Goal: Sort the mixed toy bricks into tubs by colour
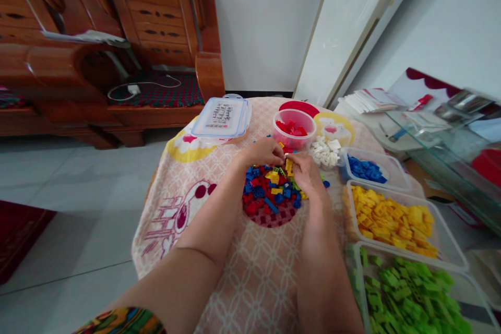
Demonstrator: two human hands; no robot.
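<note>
My left hand (268,151) and my right hand (307,171) meet above a mixed pile of toy building bricks (270,188) in red, blue, yellow and green. Both hands have their fingers drawn together in a pinch. A yellow brick (289,167) shows at the fingertips of my right hand, with a small whitish bit above it between the two hands. What my left fingertips pinch is too small to make out. Just beyond the hands stands a round clear tub (294,138) with red bricks. White bricks (325,152) lie heaped right of it.
Along the right edge stand clear boxes of blue bricks (366,169), yellow bricks (391,219) and green bricks (410,292). A lidded plastic box (223,117) sits at the back left of the cloth-covered table (250,276). A glass shelf (442,151) adjoins at right; a wooden bench (156,26) stands behind.
</note>
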